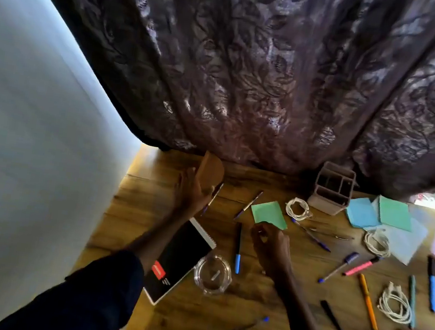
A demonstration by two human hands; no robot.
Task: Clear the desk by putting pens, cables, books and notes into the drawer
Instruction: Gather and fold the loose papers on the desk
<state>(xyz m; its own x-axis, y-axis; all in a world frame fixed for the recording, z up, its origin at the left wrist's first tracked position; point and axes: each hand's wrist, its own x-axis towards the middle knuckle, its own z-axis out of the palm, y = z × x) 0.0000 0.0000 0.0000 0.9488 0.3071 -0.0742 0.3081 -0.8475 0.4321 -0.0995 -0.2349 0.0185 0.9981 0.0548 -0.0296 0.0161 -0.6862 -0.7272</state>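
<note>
Gathering step: the left hand (pixel 193 192) grips a brown round-topped block (pixel 211 169) and a thin blue pen (pixel 213 196). The right hand (pixel 272 245) curls by the green paper note (pixel 269 214) at its 12 o'clock (pinched? cannot tell). Next: lift gently.

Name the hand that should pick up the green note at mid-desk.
Right: the right hand sits at the green note's near edge, while the left hand already grips a brown object.

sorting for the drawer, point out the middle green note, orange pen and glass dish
green note (pixel 268 212), head view, sheet centre
orange pen (pixel 368 305), head view, mid barrel
glass dish (pixel 197 269), head view, left rim
</note>
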